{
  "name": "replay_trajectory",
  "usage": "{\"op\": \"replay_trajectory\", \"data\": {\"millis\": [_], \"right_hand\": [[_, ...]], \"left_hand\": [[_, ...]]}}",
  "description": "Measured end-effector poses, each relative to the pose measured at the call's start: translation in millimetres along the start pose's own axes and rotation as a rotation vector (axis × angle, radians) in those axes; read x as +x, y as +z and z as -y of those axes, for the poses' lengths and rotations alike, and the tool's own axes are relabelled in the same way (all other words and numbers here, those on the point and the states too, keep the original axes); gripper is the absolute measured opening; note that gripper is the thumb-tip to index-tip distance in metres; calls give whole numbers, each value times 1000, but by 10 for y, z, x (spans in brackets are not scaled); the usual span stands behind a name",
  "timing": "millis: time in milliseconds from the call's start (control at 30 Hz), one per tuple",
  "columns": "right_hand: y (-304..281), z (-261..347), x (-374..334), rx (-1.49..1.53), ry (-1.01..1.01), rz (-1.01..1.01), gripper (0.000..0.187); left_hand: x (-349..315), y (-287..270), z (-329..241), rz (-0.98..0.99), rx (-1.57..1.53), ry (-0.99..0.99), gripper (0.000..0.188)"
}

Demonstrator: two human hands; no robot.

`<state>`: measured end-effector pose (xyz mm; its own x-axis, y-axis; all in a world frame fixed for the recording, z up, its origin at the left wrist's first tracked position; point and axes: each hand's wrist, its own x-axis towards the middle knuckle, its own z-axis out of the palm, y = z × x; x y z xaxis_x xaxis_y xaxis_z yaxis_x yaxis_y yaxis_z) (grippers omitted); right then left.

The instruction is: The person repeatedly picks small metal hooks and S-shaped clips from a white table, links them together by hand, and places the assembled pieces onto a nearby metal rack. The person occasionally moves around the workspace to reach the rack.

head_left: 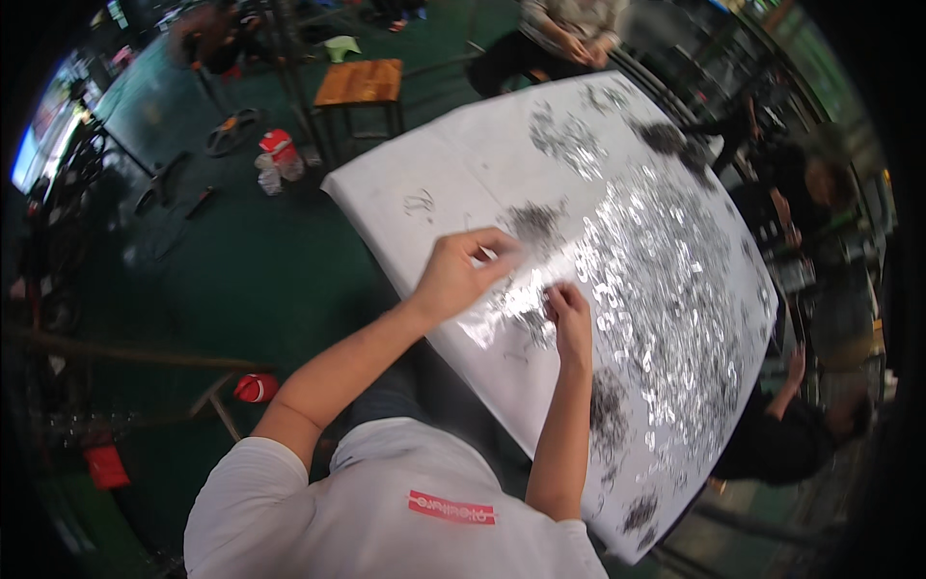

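Note:
My left hand (465,273) is over the near left part of a white-covered table (386,179), thumb and fingers curled together in a pinch. Blur at the fingertips hides what they hold, if anything. Close by on its right, my right hand (571,317) is closed too, fingertips pressed together and pointing down at the table; anything in them is too small to see. Beneath and between both hands lies a patch of small shiny pieces (526,301). A dark pile of small thin pieces (536,224) sits just beyond my left hand. A wide spread of silvery pieces (666,299) covers the table's right side.
Across the far edge a person (574,34) sits with hands together. More people (796,434) in dark clothes are along the right edge. A wooden stool (359,85) stands beyond the far left corner. A red-topped container (277,147) and a red object (256,388) are at the left.

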<state>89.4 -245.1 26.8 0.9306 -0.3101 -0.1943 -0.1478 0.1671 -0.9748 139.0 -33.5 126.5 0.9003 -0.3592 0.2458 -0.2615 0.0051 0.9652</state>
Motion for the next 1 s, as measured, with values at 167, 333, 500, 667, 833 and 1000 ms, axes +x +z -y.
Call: {"op": "replay_trajectory", "data": {"millis": [167,333,500,667,833,1000], "right_hand": [[100,695,-472,112,-181,-2,13],[206,1081,-839,220,-280,-51,19],[112,1122,-908,257,-350,-216,19],[-19,1116,-934,211,-474,-374,17],[-119,1081,-865,269,-571,-451,18],[-290,1095,-865,227,-605,-479,23]], "left_hand": [[-77,263,-146,84,-4,16,12],[-129,529,-207,110,-1,62,14],[-129,824,-239,127,28,141,15],[-69,1092,-283,137,120,299,20],[-10,1348,-37,58,84,352,25],[426,1334,851,162,374,154,18]]}}
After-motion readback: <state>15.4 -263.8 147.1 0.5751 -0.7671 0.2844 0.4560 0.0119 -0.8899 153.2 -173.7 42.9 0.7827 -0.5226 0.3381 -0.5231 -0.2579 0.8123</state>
